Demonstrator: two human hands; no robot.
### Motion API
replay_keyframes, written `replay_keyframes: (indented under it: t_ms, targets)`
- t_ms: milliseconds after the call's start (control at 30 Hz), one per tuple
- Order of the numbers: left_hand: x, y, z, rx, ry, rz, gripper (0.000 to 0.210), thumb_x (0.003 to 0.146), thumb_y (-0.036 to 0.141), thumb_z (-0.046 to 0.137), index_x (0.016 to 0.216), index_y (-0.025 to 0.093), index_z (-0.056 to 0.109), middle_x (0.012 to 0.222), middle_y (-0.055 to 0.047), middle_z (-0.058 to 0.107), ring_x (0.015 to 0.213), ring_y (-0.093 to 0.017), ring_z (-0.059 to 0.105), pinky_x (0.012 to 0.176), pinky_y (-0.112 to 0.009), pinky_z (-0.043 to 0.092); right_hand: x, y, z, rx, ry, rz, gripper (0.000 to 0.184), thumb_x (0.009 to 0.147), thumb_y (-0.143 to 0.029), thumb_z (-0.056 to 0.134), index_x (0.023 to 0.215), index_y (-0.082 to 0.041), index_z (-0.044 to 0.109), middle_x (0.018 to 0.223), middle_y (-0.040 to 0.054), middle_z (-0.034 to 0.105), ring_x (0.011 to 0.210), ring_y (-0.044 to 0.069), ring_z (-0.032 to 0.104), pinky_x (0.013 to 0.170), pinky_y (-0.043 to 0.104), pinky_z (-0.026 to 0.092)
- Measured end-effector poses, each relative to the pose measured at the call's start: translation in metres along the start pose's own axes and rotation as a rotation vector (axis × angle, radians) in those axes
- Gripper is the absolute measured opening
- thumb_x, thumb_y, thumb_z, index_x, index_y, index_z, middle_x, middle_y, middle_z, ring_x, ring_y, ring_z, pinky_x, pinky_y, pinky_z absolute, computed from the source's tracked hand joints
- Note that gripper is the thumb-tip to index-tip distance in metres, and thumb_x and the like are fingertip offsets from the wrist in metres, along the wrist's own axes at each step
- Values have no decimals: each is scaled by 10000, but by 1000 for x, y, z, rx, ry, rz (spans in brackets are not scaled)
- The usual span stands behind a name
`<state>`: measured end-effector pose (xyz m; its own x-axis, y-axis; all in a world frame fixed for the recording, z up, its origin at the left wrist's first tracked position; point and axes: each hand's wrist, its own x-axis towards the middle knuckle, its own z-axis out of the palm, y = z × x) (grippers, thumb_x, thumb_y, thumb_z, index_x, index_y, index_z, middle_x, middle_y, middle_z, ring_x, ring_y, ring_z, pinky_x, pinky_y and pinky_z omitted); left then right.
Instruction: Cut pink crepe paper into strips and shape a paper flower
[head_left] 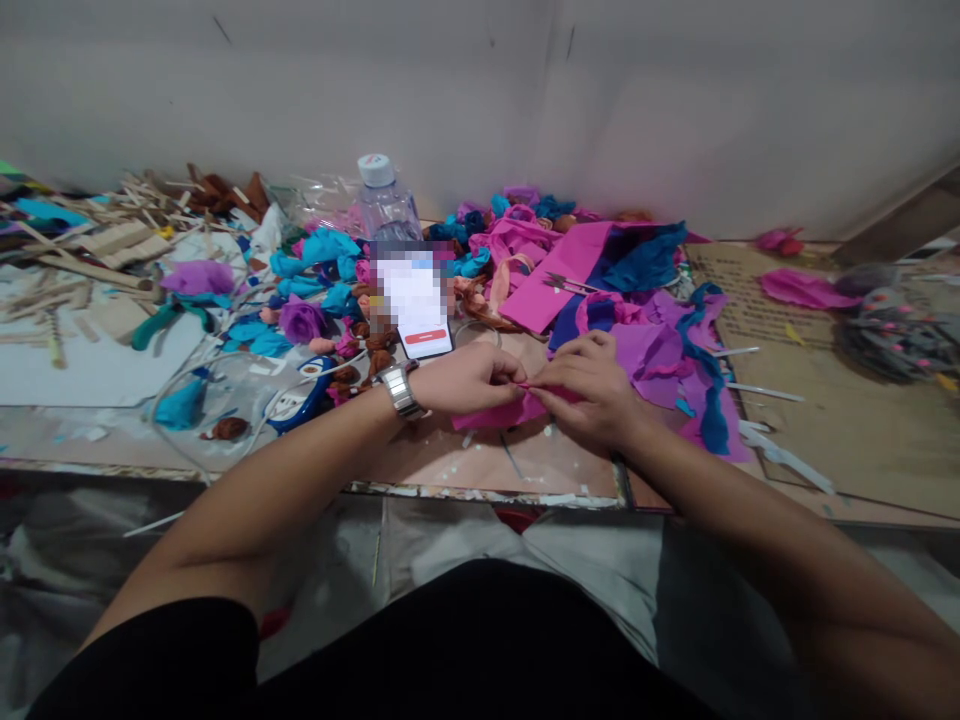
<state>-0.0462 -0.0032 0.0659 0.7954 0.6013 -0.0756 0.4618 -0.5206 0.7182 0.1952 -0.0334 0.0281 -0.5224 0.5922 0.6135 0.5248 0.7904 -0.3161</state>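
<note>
Between my two hands is a piece of pink crepe paper [495, 414], held over the bench near its front edge. My left hand [480, 377], with a metal watch [399, 390] on the wrist, pinches the paper from the left. From the right, the fingertips of my right hand [589, 385] pinch the same paper, close to the left fingertips. The paper's lower part hangs out below the left hand; its upper part is hidden by the fingers. Purple crepe paper [652, 345] lies just beyond the right hand.
A lit phone [424, 310] leans before a plastic bottle [390, 200]. Small scissors [570, 284] lie on a pink paper sheet [544, 290]. Green-handled pliers [161, 322], wooden sticks [97, 245] and a blue device [300, 395] with a cable are leftward. Cardboard [825, 420] covers the right side.
</note>
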Motion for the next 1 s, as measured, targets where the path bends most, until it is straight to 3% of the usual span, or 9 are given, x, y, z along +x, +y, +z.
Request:
replay_keyframes:
  t_ms: [200,533,800,1000]
  targets:
    - [1,-1,-2,-73,-7,-7,242,911,260,561,977,125,751,799,-13,690,687,-121,553,638,-247,372,0,0,1,5,3,-30,62,971,-252,721,972,-265,782,921,12,806,973,243,657,1046,527,309]
    - [1,-2,0,-43,-35,-9,297,970,354,569,956,129,763,738,-13,676,651,-117,539,604,-238,356,-1,0,0,5,-5,-9,57,975,-267,726,975,-264,783,946,15,810,1000,244,658,1017,508,335]
    - [-1,1,-3,-22,-77,38,269,929,153,512,1055,137,749,857,-21,726,740,-129,595,687,-223,417,0,-2,0,19,12,13,67,965,-281,719,945,-276,783,906,13,806,966,247,670,1043,534,337]
    - [-3,4,-8,2,-120,1,278,992,186,490,1121,148,734,936,-43,748,755,-132,617,680,-224,420,-1,6,1,29,45,30,54,939,-265,724,932,-268,778,888,20,801,935,249,686,1013,520,376]
